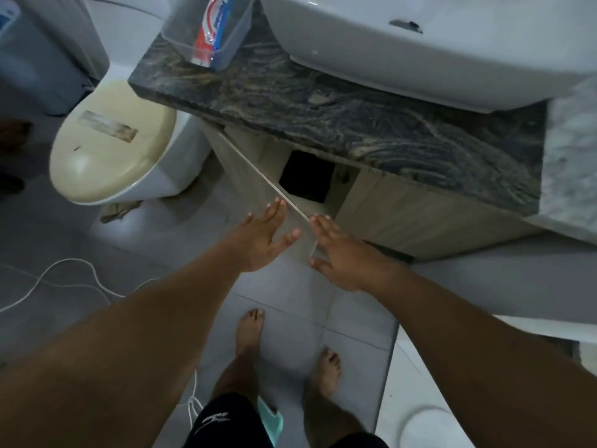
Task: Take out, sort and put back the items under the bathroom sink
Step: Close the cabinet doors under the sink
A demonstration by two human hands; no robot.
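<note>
Head view: both hands, left hand (258, 237) and right hand (339, 253), fingers straight and apart, flank the cabinet door (258, 185) mid-frame; its edge could pinch them.

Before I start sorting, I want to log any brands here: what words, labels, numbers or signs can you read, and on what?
Nothing can be read for certain.
Red, white and blue toothpaste tube in the clear plastic container: lettering blurred, unreadable.
Black shorts: white logo mark, no legible letters.
Cream toilet lid: worn rectangular sticker patch, no text left.
Pale blue appliance at top left: label too blurred to read.
</note>
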